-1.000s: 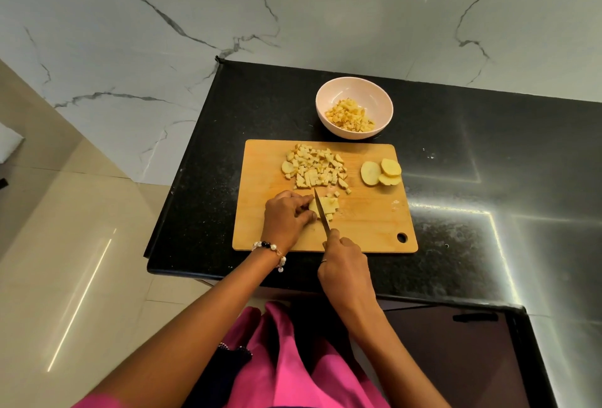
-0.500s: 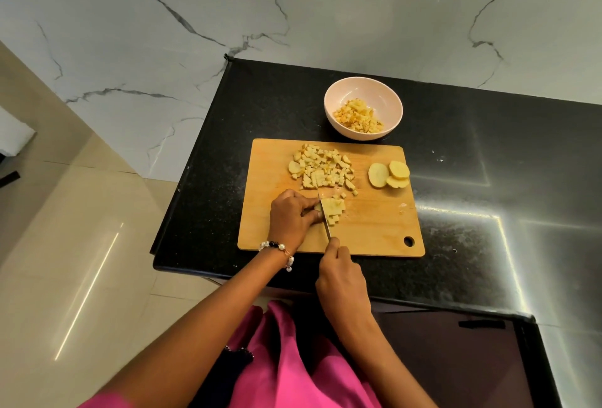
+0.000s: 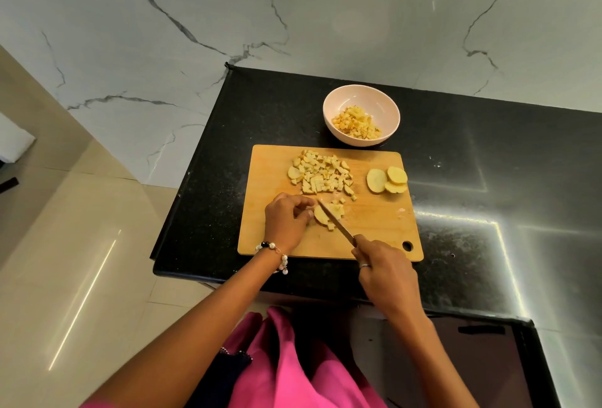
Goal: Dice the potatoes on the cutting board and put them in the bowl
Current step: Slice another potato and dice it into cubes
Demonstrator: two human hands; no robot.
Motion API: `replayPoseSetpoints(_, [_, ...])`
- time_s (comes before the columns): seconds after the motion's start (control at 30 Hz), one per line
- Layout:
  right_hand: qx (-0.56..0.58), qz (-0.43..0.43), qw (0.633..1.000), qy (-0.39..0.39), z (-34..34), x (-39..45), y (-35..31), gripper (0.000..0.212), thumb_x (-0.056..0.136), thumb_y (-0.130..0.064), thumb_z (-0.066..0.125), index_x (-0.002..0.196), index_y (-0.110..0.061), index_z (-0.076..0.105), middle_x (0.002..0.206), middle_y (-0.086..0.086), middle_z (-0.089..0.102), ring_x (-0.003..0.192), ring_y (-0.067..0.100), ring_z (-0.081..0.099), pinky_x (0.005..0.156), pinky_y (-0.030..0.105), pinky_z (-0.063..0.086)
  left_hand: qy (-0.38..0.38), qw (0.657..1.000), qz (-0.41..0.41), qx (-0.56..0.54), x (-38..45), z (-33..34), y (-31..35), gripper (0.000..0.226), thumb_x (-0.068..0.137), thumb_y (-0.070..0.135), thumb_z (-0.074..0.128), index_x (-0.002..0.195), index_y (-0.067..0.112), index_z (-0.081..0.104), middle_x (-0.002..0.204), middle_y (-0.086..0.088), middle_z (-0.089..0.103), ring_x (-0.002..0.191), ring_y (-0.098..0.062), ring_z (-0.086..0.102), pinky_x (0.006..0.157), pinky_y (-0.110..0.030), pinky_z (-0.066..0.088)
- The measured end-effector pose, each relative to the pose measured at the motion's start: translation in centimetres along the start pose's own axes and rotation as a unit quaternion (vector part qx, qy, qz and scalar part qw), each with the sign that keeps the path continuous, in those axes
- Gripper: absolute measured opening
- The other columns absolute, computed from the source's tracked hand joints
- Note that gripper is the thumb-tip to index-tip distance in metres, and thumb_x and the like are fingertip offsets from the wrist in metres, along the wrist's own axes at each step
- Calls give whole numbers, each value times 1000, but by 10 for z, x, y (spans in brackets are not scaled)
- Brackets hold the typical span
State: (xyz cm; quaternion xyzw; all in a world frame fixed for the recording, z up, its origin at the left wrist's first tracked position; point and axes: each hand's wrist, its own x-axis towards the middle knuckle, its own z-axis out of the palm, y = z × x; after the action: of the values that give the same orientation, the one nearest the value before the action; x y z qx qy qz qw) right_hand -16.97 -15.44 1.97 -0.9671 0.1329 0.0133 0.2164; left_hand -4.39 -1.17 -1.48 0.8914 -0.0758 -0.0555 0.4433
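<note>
**Soft indoor light, hard glare on the black counter**

We see an evenly lit scene, neither dim nor harsh, with light falling from above. The polished black countertop (image 3: 488, 179) throws back bright white streaks, forming an angular line of glare to the right of the cutting board (image 3: 267, 179). A thinner streak of reflected light runs across the glossy beige floor tiles (image 3: 81, 277) at the left. Shadows are faint; only a soft one sits under the pale bowl (image 3: 361, 95). The wide-angle lens bends the counter's edges and spreads the marble wall (image 3: 293, 10) outward. Focus is fairly sharp at the centre, and the image is softer with some noise toward the corners.
</note>
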Motion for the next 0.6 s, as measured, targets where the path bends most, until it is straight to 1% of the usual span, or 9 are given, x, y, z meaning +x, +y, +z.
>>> replayPoseSetpoints(0.1, [0,-27,1000,-8,-6,1,21,31,89,-11,57,118,-20,65,102,0,63,89,28,58,59,35,45,31,999,-23,-26,2,-5,-2,21,86,8,62,99,21,72,101,1,65,80,-7,57,76,-16,45])
replayPoseSetpoints(0.17, [-51,-69,996,-14,-3,4,35,35,78,-2,67,109,-18,70,97,3,64,82,33,60,57,39,48,45,997,-47,-48,5,-9,-5,22,88,7,58,97,21,73,103,3,67,85,-6,59,76,-16,45])
replayPoseSetpoints(0.23, [-100,-94,991,4,2,10,45,43,63,3,74,101,-18,73,90,4,64,75,33,60,54,37,44,53,994,-66,-64,6,-11,-5,23,89,7,57,97,21,73,102,4,69,87,-7,60,78,-18,47])
replayPoseSetpoints(0.27, [-114,-101,988,15,4,15,47,46,60,5,75,99,-18,73,87,5,64,73,32,59,53,36,42,55,993,-74,-76,7,-11,-6,23,89,7,57,97,21,73,101,4,70,88,-9,62,80,-23,51])
replayPoseSetpoints(0.33, [-124,-104,986,40,4,24,45,44,60,5,76,98,-17,72,85,6,63,71,31,57,53,35,39,59,990,-86,-97,8,-11,-7,24,89,6,57,96,21,73,95,2,71,88,-14,65,81,-32,55])
replayPoseSetpoints(0.37, [-129,-109,984,51,5,30,43,43,61,4,76,98,-17,71,85,6,63,71,31,56,54,35,38,62,988,-92,-103,8,-12,-6,24,89,6,57,96,21,73,92,1,71,88,-16,65,80,-34,56])
replayPoseSetpoints(0.47, [-144,-123,980,66,7,48,37,39,63,1,76,98,-17,70,87,7,62,72,30,55,55,37,37,75,983,-113,-123,9,-13,-9,22,89,7,56,97,19,73,84,1,70,72,-13,65,69,-34,58])
replayPoseSetpoints(0.53, [-146,-126,979,71,7,61,35,37,65,-1,77,98,-17,70,88,8,62,74,31,56,57,37,37,80,979,-131,-135,8,-14,-8,20,90,7,56,99,14,72,77,0,68,59,-8,62,62,-29,58])
replayPoseSetpoints(0.6, [-137,-125,980,75,7,72,33,34,70,-4,77,100,-17,71,90,9,63,78,31,57,59,37,38,86,977,-138,-141,8,-14,-7,19,90,7,57,97,14,72,73,-1,67,55,-6,61,62,-28,58])
